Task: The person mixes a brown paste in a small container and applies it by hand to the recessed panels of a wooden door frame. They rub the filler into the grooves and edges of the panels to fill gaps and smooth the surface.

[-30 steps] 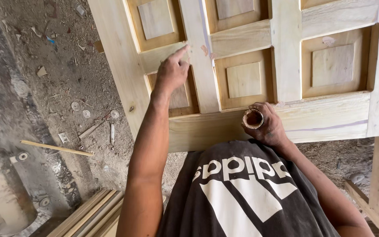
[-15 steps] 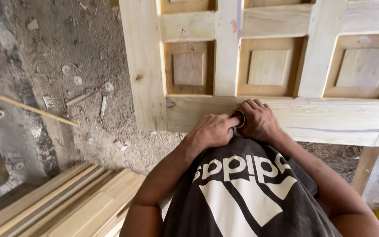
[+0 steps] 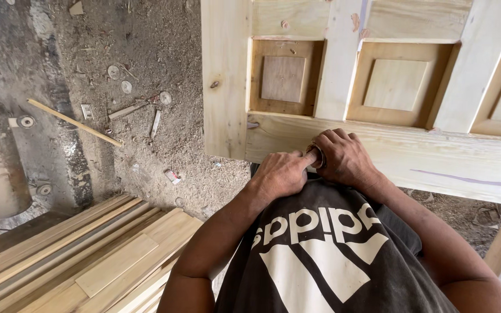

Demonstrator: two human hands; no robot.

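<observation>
both hands meet at the door (image 3: 413, 156) edge: the right hand (image 3: 343, 157) wraps a small round container (image 3: 315, 156) steady while the left hand (image 3: 279, 174) dips a finger in, holding nothing.

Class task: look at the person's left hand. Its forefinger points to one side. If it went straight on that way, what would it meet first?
The left hand points its forefinger into the small round container gripped in the right hand, so it would meet the inside of that container first. How deep it already reaches is unclear.

Person's clothing and arms, head view

Dark grey short-sleeved T-shirt (image 3: 326, 261) with a large white printed logo and lettering on the chest, dusted pale. Both forearms are bare; left hand (image 3: 279, 174) and right hand (image 3: 343, 159) are ungloved.
</observation>
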